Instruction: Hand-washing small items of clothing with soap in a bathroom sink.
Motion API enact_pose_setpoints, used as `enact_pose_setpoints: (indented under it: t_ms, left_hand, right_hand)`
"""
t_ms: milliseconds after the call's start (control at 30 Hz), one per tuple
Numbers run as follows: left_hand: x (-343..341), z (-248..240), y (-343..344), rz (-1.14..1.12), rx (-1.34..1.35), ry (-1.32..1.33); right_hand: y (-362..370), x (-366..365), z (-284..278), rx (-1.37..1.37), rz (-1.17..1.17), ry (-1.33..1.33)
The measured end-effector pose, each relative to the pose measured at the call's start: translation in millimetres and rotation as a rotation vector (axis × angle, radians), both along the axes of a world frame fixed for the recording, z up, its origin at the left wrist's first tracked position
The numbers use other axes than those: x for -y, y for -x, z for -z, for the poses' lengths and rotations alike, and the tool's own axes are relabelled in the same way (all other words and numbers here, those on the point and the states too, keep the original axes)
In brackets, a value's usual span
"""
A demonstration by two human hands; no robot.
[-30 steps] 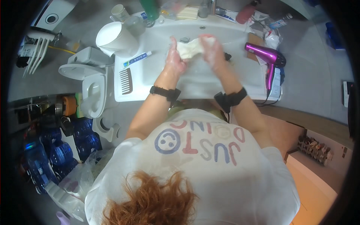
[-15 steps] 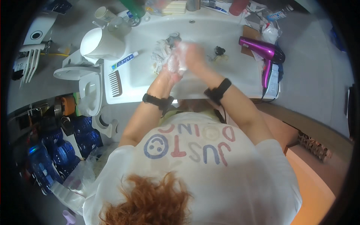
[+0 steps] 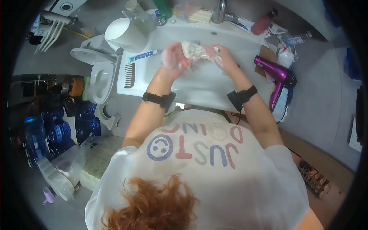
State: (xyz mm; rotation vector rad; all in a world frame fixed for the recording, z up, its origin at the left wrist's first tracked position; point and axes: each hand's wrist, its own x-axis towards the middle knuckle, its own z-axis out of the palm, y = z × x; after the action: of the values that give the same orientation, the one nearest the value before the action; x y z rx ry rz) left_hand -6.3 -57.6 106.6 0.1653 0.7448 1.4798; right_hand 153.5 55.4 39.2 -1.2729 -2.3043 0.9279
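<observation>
A wet cream-white cloth piece (image 3: 194, 50) is stretched between my two hands over the white washbasin (image 3: 161, 82); its exact kind is not clear. My left hand (image 3: 173, 59), coated in soap suds, holds the cloth's left end with thumb and fingers curled at it. The other end is pinched in my right hand (image 3: 225, 59), which also has foam on it. Other wet fabric in the basin is mostly covered by the hands and cloth. Black bands circle both my wrists.
On the basin's left edge lie a dark comb (image 3: 129, 75) and a toothpaste tube (image 3: 143, 56), near a white jug-like container (image 3: 124, 34). A metal tap (image 3: 219, 11) stands at the back. To the right rests a purple hair dryer (image 3: 274, 71). A toilet (image 3: 101, 82) stands left.
My hands were together, blurred and foamy; now they are apart with the cloth stretched between them. My right hand has moved right. The whole view has shifted somewhat.
</observation>
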Motion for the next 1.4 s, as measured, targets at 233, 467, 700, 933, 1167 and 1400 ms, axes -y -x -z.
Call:
enact_pose_setpoints:
  t_ms: [233,467,700,933,1167,1400]
  left_hand:
    - [-3.3,15.9,-3.7,0.037,-0.357,-0.017]
    - [-1.6,-2.9,-15.8,-0.001,-0.758,0.062]
    - [-9.4,12.5,-27.1,-0.131,-0.325,-0.214]
    - [-18.3,11.9,-56.9,-0.118,-0.804,-0.063]
    - [-23.6,11.2,-63.0,-0.188,-1.253,-0.021]
    - [-32.0,24.8,-35.3,-0.23,-1.204,-0.004]
  right_hand:
    - [6.0,15.5,-58.3,-0.576,-0.175,0.149]
    - [-2.6,14.2,-55.5,-0.424,-0.153,0.186]
    - [-12.6,14.4,-60.3,-0.705,-0.122,0.648]
    - [-15.6,10.7,-56.9,-0.995,-0.015,0.867]
    - [-11.1,16.5,-46.3,-0.957,0.061,0.721]
    - [-8.2,11.6,-38.5,-0.808,0.201,0.532]
